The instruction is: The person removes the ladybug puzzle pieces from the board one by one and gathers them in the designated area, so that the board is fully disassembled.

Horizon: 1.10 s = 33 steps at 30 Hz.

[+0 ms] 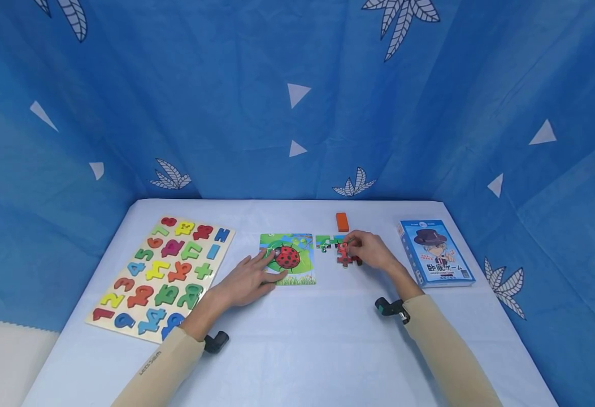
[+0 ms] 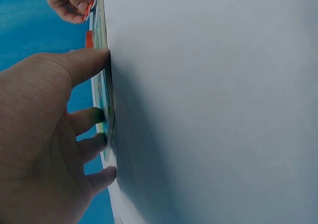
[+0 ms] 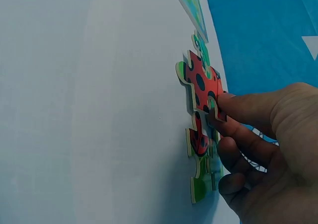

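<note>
Right hand (image 1: pixel 370 250) grip pinching puzzle piece (image 3: pixel 202 85), left hand (image 1: pixel 248 280) flat, half-hiding ladybug card (image 1: pixel 289 259).

One number board (image 1: pixel 162 277), one ladybird card (image 1: pixel 288 259), one box (image 1: pixel 435 252), one orange block (image 1: pixel 342 221).

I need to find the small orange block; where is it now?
In the head view the orange block lies on the table toward the back, just behind the right hand, left of the blue box.

Number board (image 1: pixel 162 277) lies left, ladybird card (image 1: pixel 288 259) centre, loose pieces (image 1: pixel 347 255) then box (image 1: pixel 435 252) right.
</note>
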Each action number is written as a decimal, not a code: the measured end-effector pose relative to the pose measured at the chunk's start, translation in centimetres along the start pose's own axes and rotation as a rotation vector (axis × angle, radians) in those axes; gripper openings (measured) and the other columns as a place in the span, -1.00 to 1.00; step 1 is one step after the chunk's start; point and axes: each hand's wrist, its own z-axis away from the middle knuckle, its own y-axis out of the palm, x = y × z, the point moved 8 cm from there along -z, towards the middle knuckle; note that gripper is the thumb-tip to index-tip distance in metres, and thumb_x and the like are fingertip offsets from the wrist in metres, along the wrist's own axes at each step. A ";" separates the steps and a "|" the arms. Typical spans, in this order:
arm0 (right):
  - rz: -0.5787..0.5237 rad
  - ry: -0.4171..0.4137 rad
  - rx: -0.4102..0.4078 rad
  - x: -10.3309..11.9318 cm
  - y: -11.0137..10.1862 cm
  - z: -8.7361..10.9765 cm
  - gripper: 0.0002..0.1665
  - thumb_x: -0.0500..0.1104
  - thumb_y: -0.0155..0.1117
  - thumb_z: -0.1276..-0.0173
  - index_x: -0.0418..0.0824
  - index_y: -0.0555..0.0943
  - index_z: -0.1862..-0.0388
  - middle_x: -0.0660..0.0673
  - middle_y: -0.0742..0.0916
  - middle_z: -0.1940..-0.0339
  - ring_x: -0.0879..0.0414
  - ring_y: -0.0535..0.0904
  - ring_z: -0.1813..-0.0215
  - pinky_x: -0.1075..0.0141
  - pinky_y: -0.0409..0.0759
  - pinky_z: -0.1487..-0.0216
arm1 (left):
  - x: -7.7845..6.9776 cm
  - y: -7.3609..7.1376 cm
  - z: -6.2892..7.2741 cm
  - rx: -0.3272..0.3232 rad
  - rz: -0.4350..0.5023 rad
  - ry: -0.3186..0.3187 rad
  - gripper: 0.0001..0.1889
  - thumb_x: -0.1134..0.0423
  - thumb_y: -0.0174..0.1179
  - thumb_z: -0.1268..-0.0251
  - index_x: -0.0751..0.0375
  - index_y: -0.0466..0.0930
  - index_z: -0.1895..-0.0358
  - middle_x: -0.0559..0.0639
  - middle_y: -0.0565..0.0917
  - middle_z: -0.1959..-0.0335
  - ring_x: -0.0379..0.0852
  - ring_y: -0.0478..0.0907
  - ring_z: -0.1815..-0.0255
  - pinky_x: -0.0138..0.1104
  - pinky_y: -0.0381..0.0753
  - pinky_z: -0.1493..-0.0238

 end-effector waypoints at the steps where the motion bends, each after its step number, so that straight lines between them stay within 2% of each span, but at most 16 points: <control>1: 0.001 -0.001 -0.002 0.0 0.0 0.0 -0.75 -0.22 0.28 -0.44 -0.15 0.64 -0.07 -0.10 0.71 0.22 0.02 0.57 0.28 0.24 0.59 0.32 | 0.0 0.0 0.0 -0.001 0.000 0.001 -0.53 0.00 0.07 -0.55 -0.25 0.40 -0.46 0.28 0.10 -0.60 0.32 -0.02 -0.61 0.28 0.17 -0.44; 7: 0.011 -0.019 0.018 0.2 0.2 -0.1 -0.77 -0.25 0.26 -0.46 -0.19 0.65 -0.06 -0.10 0.70 0.21 0.05 0.56 0.27 0.25 0.57 0.34 | 0.0 0.0 0.0 -0.001 -0.002 -0.001 -0.53 0.01 0.07 -0.55 -0.25 0.39 -0.47 0.28 0.10 -0.60 0.32 -0.02 -0.61 0.28 0.17 -0.44; 15: 0.038 0.023 0.011 0.1 0.5 -0.3 -0.75 -0.23 0.29 -0.44 -0.20 0.66 -0.07 -0.11 0.65 0.20 0.02 0.53 0.23 0.27 0.57 0.32 | -0.1 -0.1 0.1 -0.003 0.022 -0.011 -0.53 0.02 0.08 -0.55 -0.24 0.40 -0.46 0.28 0.09 -0.60 0.32 -0.06 -0.62 0.28 0.12 -0.46; 23: 0.043 0.026 0.008 -0.2 0.5 -0.2 -0.74 -0.21 0.29 -0.44 -0.20 0.68 -0.07 -0.13 0.61 0.19 0.03 0.52 0.24 0.27 0.54 0.37 | -0.1 -0.1 0.1 -0.008 0.016 -0.008 -0.53 0.02 0.08 -0.55 -0.24 0.40 -0.46 0.28 0.09 -0.60 0.33 -0.06 -0.61 0.28 0.13 -0.45; 33: 0.043 0.026 0.003 -0.2 0.8 -0.2 -0.77 -0.19 0.31 -0.43 -0.19 0.69 -0.03 -0.12 0.60 0.20 0.02 0.49 0.17 0.26 0.51 0.31 | 0.1 0.0 0.1 -0.003 0.022 -0.013 -0.53 0.02 0.08 -0.55 -0.26 0.39 -0.47 0.25 0.08 -0.61 0.30 -0.06 -0.62 0.27 0.12 -0.46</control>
